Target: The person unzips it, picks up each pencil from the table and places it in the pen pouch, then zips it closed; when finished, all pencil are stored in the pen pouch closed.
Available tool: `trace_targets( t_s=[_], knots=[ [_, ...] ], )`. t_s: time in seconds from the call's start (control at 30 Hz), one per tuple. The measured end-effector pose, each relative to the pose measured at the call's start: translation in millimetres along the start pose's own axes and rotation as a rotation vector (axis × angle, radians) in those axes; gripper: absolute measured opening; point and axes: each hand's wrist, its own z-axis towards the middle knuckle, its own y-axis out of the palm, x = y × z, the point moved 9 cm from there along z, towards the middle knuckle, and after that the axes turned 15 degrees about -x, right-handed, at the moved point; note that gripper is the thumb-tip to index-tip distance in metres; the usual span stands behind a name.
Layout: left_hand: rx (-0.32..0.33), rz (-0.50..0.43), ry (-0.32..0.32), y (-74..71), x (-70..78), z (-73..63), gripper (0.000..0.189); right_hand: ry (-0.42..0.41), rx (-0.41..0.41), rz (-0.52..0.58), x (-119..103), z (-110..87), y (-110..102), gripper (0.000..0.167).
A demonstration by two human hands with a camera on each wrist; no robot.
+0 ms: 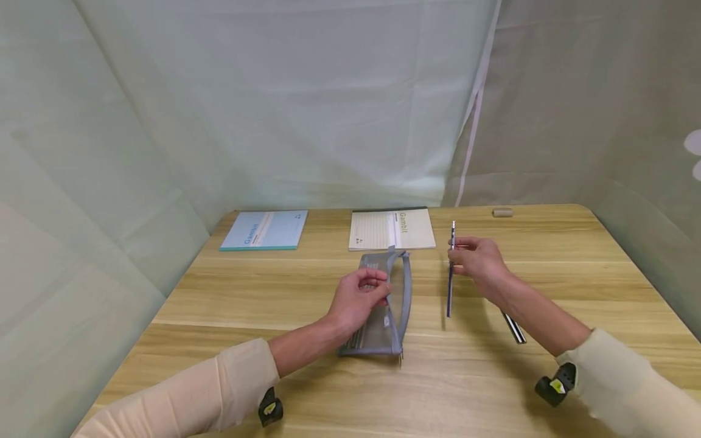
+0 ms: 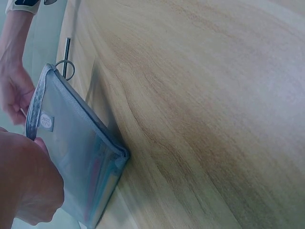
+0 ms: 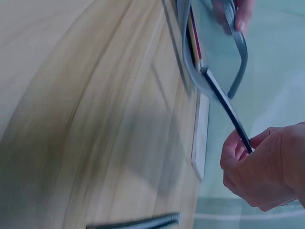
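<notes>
My left hand [image 1: 358,301] pinches the zipped edge of a grey mesh pencil case [image 1: 378,334]. The case's mouth gapes toward the right, and several slim sticks show through its side in the left wrist view. In my right hand [image 1: 482,264] is a slim dark blue pencil [image 1: 449,295], gripped by the fingertips near its upper part. It stands nearly upright in the head view, right of the case. The right wrist view shows its blunt end [image 3: 206,71] in line with the case's opening; whether they touch I cannot tell.
Black-and-white striped sticks [image 1: 513,328] lie on the table under my right forearm. Toward the back are a blue notebook [image 1: 263,231], a cream notebook [image 1: 378,230] and a small brown block [image 1: 502,212]. Curtains [image 1: 328,109] hang behind the wooden table [image 1: 230,304].
</notes>
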Motion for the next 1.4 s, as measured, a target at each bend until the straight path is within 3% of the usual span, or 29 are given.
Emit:
trace_targets(
  t_s=[0.33,0.7,1.4],
  knots=[
    [-0.001,-0.008,0.007,-0.4,-1.6,0.7,0.023,-0.054,-0.039,0.156,5,13.5,42,0.043],
    [-0.01,-0.023,0.022,1.4,-0.9,0.2,0.022,-0.037,-0.092,0.179,24,18.1,77,0.046],
    [-0.01,-0.006,0.006,1.1,-4.5,-0.7,0.024,-0.006,-0.102,0.132,34,14.1,94,0.049]
  ],
)
